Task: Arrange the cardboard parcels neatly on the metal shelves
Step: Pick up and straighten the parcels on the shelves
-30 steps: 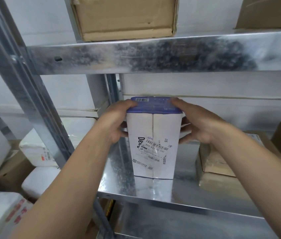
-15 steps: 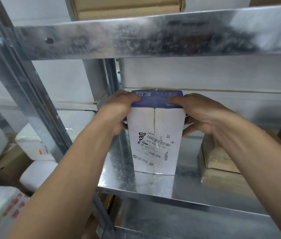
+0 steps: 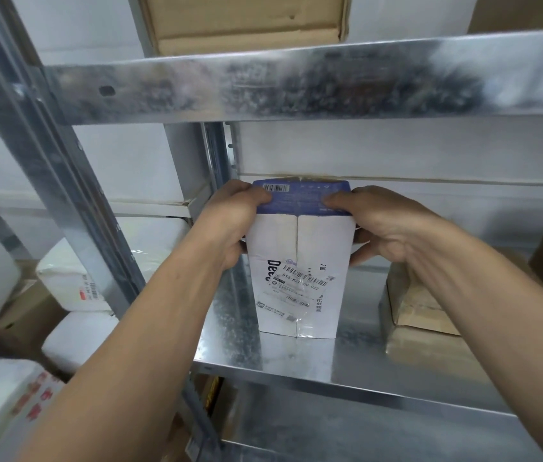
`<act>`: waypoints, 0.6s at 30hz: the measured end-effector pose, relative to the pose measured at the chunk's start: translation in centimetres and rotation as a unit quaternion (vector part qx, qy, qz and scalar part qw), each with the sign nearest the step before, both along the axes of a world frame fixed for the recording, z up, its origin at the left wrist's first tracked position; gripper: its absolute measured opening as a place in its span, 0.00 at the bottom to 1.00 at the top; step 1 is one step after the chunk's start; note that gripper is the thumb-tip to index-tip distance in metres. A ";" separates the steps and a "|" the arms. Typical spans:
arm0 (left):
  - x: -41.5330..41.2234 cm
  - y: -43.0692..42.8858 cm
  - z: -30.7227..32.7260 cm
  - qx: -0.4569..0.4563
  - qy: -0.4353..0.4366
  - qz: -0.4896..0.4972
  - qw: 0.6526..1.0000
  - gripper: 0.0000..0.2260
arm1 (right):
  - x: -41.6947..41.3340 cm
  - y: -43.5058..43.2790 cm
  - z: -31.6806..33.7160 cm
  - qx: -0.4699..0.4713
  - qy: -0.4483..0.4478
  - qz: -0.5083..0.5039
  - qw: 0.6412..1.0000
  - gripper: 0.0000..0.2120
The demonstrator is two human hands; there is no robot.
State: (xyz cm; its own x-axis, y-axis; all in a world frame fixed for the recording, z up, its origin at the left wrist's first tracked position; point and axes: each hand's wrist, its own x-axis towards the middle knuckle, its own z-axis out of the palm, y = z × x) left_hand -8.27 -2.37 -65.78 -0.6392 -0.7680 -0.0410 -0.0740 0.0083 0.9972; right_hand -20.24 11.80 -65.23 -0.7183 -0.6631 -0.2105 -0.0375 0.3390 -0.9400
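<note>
Standing upright on the middle shelf (image 3: pixel 356 368), the white box (image 3: pixel 300 278) w/ the blue top sits near the left post. Left hand (image 3: pixel 230 225) and right hand (image 3: pixel 380 225) both curl round its upper sides, thumbs on top, prob to square it up. Brown parcels (image 3: pixel 420 315) are stacked just to the right.

Item, left hand (image 3: pixel 226 225): its thumb (image 3: pixel 258 199), formerly at the top-left corner of the white box (image 3: pixel 300 278), now lies further onto the blue top (image 3: pixel 303 198), just below the barcode (image 3: pixel 276 187).
Item, right hand (image 3: pixel 386 225): its leading digit, formerly along the top's far right edge, now presses the near edge.
Item, upper shelf beam (image 3: pixel 296 81): lower in view than half a second ago, showing more of the brown carton (image 3: pixel 246 25).
</note>
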 end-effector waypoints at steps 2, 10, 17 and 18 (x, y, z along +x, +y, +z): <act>0.3 0.1 0.1 0.004 0.003 -0.002 1.000 0.06 | 0.2 0.2 0.1 -0.001 0.002 0.004 1.000 0.09; 0.9 0.2 -0.1 0.060 -0.002 -0.026 0.998 0.05 | 0.7 0.8 0.7 -0.008 -0.033 -0.002 0.999 0.11; 1.7 -1.3 -5.7 0.194 -0.043 0.010 0.980 0.13 | 0.4 1.7 0.9 -0.054 -0.054 -0.034 0.997 0.10; 1.9 -1.2 -7.0 0.194 -0.068 0.023 0.978 0.12 | 0.3 1.9 0.9 -0.063 -0.060 -0.042 0.995 0.10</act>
